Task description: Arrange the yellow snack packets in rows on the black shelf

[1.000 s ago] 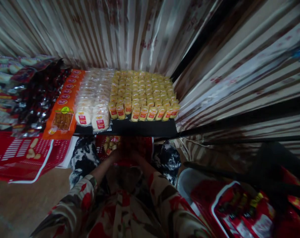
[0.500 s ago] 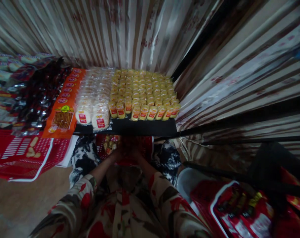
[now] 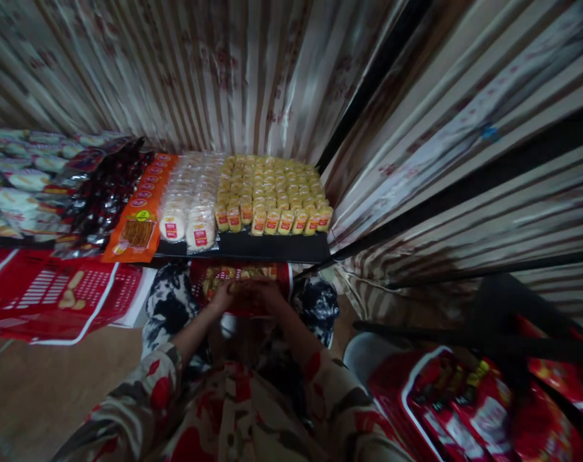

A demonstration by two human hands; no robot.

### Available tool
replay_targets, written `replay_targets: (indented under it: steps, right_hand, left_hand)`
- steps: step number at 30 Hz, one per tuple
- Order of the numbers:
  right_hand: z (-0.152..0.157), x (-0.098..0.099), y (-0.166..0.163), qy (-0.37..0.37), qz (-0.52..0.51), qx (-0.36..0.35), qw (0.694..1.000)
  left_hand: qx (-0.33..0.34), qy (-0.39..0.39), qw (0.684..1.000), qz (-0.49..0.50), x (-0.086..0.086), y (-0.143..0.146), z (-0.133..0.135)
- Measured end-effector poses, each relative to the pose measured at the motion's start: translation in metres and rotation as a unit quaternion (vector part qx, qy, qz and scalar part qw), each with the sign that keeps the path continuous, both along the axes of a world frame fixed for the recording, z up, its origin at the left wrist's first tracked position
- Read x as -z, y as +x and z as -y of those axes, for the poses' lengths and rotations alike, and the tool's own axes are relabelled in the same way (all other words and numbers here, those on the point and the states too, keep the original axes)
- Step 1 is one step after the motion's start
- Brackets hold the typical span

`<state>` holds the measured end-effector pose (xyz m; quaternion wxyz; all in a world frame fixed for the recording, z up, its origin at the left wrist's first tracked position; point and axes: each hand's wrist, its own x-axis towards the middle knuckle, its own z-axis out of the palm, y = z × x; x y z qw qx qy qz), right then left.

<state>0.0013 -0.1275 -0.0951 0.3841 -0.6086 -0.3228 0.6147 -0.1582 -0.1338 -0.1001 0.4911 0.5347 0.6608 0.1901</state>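
My left hand (image 3: 223,294) and my right hand (image 3: 268,292) meet low over a red basket (image 3: 290,277) between my knees. Small yellow-wrapped snacks (image 3: 213,280) lie in that basket, by my left hand. Dim light and blur hide my fingers, so what is between them does not show. Just beyond the basket, a black shelf (image 3: 272,246) carries tight rows of similar yellow packs (image 3: 275,186). Left of these stand rows of clear-wrapped round white crackers (image 3: 190,205), then an orange snack bag (image 3: 140,218).
Dark glossy packets (image 3: 103,199) and white packs (image 3: 22,186) fill the shelf's left part. A red basket (image 3: 45,295) with a white handle is at left. Another basket (image 3: 392,378) with red packets (image 3: 484,410) is at right. Striped curtains (image 3: 200,77) and black poles (image 3: 368,90) surround the shelf.
The view has shifted, so the shelf goods sit a little lower and its right end further left. My hands, deep in the basket's shadow before, are now higher, close together and more visible.
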Motion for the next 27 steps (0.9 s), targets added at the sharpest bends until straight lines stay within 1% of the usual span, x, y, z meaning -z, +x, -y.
replay_targets:
  steps: [4,7,11,15,17,19,21,22,24,27]
  right_hand:
    - [0.001,-0.014,0.008,0.007,-0.057,0.035,0.998]
    - [0.000,-0.024,0.012,0.014,-0.080,0.043,0.996]
    - [-0.002,-0.035,0.013,0.020,-0.080,0.060,0.995]
    - [-0.003,-0.043,0.016,0.022,-0.065,0.073,0.995]
    - [-0.002,-0.048,0.018,0.024,-0.056,0.069,0.996]
    - [-0.002,-0.054,0.020,0.027,-0.046,0.056,0.997]
    - [-0.003,-0.061,0.021,0.033,-0.032,0.041,0.998]
    - [-0.003,-0.065,0.021,0.039,-0.025,0.034,0.998]
    - [-0.005,-0.073,0.020,0.054,-0.012,0.025,0.998]
    - [-0.009,-0.082,0.016,0.079,0.003,0.020,0.997]
  left_hand:
    - [-0.012,0.055,0.998,0.019,-0.018,-0.002,0.005]
    - [0.009,0.109,0.994,-0.003,-0.032,-0.004,0.008]
    - [0.036,0.167,0.985,-0.035,-0.049,-0.002,0.011]
    - [0.049,0.190,0.980,-0.037,-0.062,-0.001,0.012]
    - [0.042,0.188,0.981,-0.027,-0.066,0.001,0.012]
    - [0.009,0.154,0.988,0.015,-0.069,0.003,0.012]
    - [-0.047,0.073,0.991,0.101,-0.069,0.007,0.013]
    - [-0.074,0.026,0.985,0.153,-0.069,0.008,0.013]
    - [-0.120,-0.046,0.962,0.242,-0.070,0.011,0.015]
    - [-0.159,-0.094,0.929,0.321,-0.075,0.013,0.018]
